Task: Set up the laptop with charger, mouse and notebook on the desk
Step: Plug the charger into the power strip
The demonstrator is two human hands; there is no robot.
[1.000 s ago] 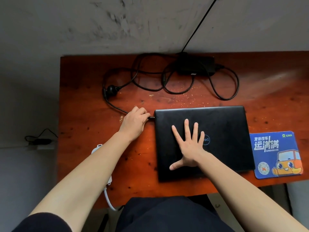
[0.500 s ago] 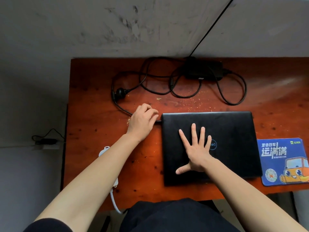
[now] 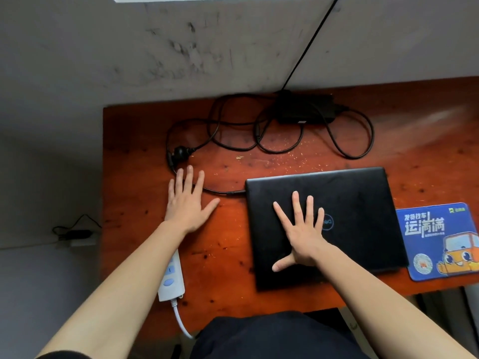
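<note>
A closed black laptop point(image 3: 357, 203) lies on the red-brown wooden desk point(image 3: 228, 244). My right hand point(image 3: 302, 230) rests flat on its lid, fingers spread. The charger's plug point(image 3: 234, 192) sits in the laptop's left side, its cable running back to the black charger brick point(image 3: 304, 110) at the desk's far edge. My left hand point(image 3: 188, 202) lies open on the desk to the left of the plug, over the cable, holding nothing. A blue mouse pad point(image 3: 438, 239) with a cartoon car lies right of the laptop. No mouse or notebook is in view.
Loops of black charger cable point(image 3: 259, 141) spread over the desk's far half. A white power strip point(image 3: 172, 275) lies at the near left under my left forearm, its cord hanging off the front edge. A grey wall stands behind the desk. A dark adapter point(image 3: 76, 233) lies on the floor at left.
My left hand has let go of the charger plug, moved left and opened flat on the desk. The plug stays in the laptop. My right hand has stayed on the lid.
</note>
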